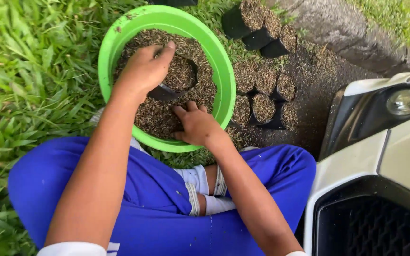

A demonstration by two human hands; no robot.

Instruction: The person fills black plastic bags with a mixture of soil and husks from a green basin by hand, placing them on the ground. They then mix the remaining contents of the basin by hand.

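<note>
We take the green basin (224,80) as our landmark, and we begin from the biggest things. All to the left of the basin, and under it, there is thick long grass (20,85); we think the basin stands on it because the ground is soft and flat there. To the right of the basin a strip of dark, wet-looking ground (319,90) runs, with a stone edge behind it. Further right of the basin we see the white front of a vehicle (385,161) with one headlamp. Just below the basin are the person's crossed legs in blue shorts (157,208), so the basin sits close in front and both arms reach it easily.

Inside the basin lies a brown, husk-like planting mix (200,57). A small black bag pot (174,83) stands in the middle of this mix, already partly filled. The left hand (143,71) is curled on its rim, we judge to keep the mouth open and steady. The right hand (196,125) lies flat near the front rim, its fingers spread apart and pressing into the mix, holding nothing.

Just to the right of the basin many filled black bag pots (264,97) stand together, touching each other
</note>
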